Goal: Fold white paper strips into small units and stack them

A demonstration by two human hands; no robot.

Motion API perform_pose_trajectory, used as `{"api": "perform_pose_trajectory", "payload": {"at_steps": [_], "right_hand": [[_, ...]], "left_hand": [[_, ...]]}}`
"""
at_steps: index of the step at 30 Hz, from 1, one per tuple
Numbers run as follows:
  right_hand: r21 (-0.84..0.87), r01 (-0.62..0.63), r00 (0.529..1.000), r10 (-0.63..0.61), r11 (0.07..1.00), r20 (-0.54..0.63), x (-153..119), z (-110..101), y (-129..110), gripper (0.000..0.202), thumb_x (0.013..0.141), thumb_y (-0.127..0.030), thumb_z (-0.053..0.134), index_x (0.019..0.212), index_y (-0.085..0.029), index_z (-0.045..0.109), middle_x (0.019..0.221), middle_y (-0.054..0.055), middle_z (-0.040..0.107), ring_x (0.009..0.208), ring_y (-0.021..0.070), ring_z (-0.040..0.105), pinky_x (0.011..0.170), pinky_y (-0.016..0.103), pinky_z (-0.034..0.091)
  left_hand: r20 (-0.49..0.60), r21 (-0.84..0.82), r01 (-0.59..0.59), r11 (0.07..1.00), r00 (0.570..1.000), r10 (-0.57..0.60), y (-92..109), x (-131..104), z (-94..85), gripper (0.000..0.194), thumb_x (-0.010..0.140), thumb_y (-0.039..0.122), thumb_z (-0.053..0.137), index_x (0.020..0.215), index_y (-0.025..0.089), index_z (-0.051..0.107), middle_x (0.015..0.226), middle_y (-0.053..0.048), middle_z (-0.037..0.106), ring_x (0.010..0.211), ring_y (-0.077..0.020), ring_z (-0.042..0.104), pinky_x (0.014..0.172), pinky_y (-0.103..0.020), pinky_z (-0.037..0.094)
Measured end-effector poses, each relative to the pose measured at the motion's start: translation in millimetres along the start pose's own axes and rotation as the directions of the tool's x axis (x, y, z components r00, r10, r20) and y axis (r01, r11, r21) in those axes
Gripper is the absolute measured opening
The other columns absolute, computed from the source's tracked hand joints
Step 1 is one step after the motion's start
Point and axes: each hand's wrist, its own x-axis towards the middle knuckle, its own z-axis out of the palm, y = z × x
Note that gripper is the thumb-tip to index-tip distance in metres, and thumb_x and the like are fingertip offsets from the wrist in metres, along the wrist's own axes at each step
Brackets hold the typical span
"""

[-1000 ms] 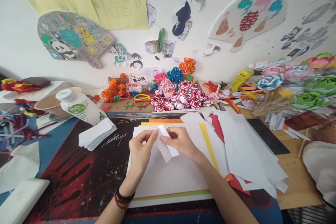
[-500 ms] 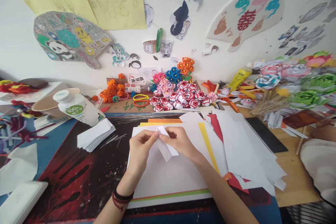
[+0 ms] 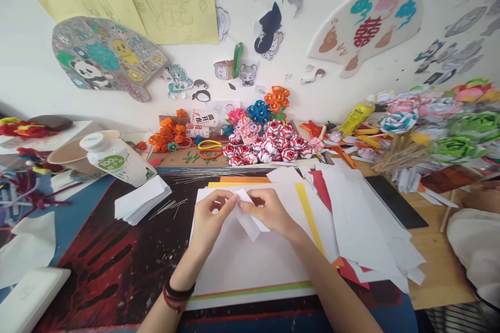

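Note:
A small folded strip of white paper (image 3: pixel 252 222) is pinched at its top end between my two hands. My left hand (image 3: pixel 213 218) closes thumb and forefinger on its upper left corner. My right hand (image 3: pixel 269 210) grips the same piece from the right, thumb across its front. The strip's lower end hangs free, tilted down to the right, over large white sheets (image 3: pixel 246 270) stacked with coloured ones. Left of my hands lies a pile of small white paper pieces (image 3: pixel 142 200), with several thin wires (image 3: pixel 174 208) beside it.
A white bottle (image 3: pixel 117 161) stands at the left near a beige bowl (image 3: pixel 64 151). Red-and-white paper flowers (image 3: pixel 269 145) line the back. Loose white sheets (image 3: pixel 363 218) and a black phone-like slab (image 3: pixel 394 200) lie right. Another person's pale clothing (image 3: pixel 474 250) shows at the right edge.
Both hands stay pinched on the folded paper and have shifted very slightly right with it. The other things have not visibly moved.

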Motion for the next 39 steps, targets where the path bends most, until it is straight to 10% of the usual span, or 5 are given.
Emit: {"api": "perform_pose_trajectory", "payload": {"at_steps": [17,23,39], "right_hand": [[-0.016,0.009,0.999,-0.008,1.000,0.031,-0.9,-0.4,-2.5,0.035,0.080,-0.028,0.059,0.055,-0.016,0.038,0.057,-0.006,0.029,0.055,0.0076,0.030,0.050,0.021,0.025],[-0.030,-0.014,0.999,0.015,0.999,0.028,-2.0,-0.5,-4.8,0.020,0.081,-0.028,0.058,0.066,-0.014,0.059,0.061,-0.003,0.047,0.057,0.0092,0.040,0.052,0.021,0.030],[-0.041,-0.001,0.999,0.000,0.999,-0.037,-1.1,-0.8,-2.2,0.037,0.081,-0.031,0.057,0.056,-0.018,0.034,0.059,-0.005,0.028,0.056,0.0088,0.027,0.050,0.024,0.022]], "left_hand": [[-0.053,0.028,-0.037,0.999,0.998,0.039,-3.3,-3.2,0.0,0.020,0.080,0.036,0.065,0.080,0.017,0.068,0.079,-0.003,0.067,0.072,-0.0150,0.056,0.069,-0.025,0.043],[-0.034,-0.007,-0.029,1.000,0.999,0.028,-0.1,0.1,-1.1,0.027,0.086,0.038,0.055,0.075,0.018,0.067,0.068,-0.001,0.061,0.064,-0.0136,0.050,0.060,-0.023,0.040],[0.097,0.441,-0.251,0.862,0.968,0.232,-0.4,-3.4,-0.1,0.025,0.091,0.032,0.046,0.070,0.019,0.051,0.060,0.003,0.050,0.053,-0.0103,0.040,0.053,-0.022,0.030]]}}
